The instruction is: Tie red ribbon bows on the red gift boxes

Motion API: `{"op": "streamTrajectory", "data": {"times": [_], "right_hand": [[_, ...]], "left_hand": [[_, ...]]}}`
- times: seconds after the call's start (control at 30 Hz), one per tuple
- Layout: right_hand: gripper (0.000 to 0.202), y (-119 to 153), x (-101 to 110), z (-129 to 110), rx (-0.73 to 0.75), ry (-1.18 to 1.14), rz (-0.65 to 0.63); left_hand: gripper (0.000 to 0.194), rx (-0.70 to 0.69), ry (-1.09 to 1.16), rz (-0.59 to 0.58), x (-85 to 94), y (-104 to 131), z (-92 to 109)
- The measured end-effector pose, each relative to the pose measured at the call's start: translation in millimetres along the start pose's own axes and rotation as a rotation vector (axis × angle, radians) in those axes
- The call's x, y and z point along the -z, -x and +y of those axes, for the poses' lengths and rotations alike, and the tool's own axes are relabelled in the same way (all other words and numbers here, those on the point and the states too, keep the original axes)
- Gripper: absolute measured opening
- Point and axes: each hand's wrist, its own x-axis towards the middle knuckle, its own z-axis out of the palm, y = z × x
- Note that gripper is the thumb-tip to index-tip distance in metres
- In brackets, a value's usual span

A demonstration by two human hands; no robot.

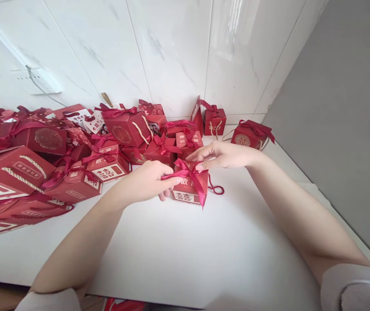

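A small red gift box (189, 186) with gold lettering and a white patterned front panel stands on the white table. A dark red satin ribbon (199, 190) is tied in a bow on its top, one tail hanging down the front. My left hand (154, 180) is closed at the box's left side, pinching a loop of the ribbon. Over the back right of the box reaches my right hand (221, 156), its thumb touching the bow and its fingers stretched out and apart from the thumb. A red cord handle (216, 189) sticks out at the box's right.
Many similar red boxes (26, 168) are piled at the left, with more (125, 127) along the tiled wall (172, 56). Another box (250, 134) stands behind my right wrist. A socket with a cable (44, 82) is on the wall; a grey surface (343, 108) rises at the right.
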Motion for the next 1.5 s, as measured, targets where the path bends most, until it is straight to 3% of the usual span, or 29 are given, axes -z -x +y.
{"op": "streamTrajectory", "data": {"times": [0.17, 0.27, 0.5, 0.97, 1.13, 1.23, 1.33, 1.5], "right_hand": [[0.039, -1, 5, 10, -0.019, -0.066, -0.116], [0.035, -2, 6, 18, -0.043, -0.102, -0.2], [0.033, -4, 8, 28, -0.075, -0.115, -0.216], [0.037, -9, 2, 25, -0.031, -0.108, -0.205], [0.037, -6, 0, 15, 0.039, -0.132, -0.093], [0.045, -5, 0, 14, 0.014, -0.114, -0.037], [0.046, -5, 1, 16, -0.017, -0.102, -0.058], [0.036, -7, 0, 16, 0.021, -0.101, -0.136]], "left_hand": [[0.044, 0.015, 0.253, -0.284, -0.4, -8, -1], [0.043, 0.001, 0.263, -0.346, 4.9, -11, -5], [0.047, 0.037, 0.12, -0.37, 15.8, -17, -16], [0.038, -0.177, -0.175, -0.365, 21.1, -27, -28], [0.041, -0.188, -0.127, -0.404, 25.5, -25, -29], [0.043, -0.183, -0.1, -0.349, 26.6, -23, -27], [0.04, -0.16, -0.017, -0.281, 24.1, -23, -23], [0.029, -0.18, 0.009, -0.402, 19.9, -26, -22]]}}
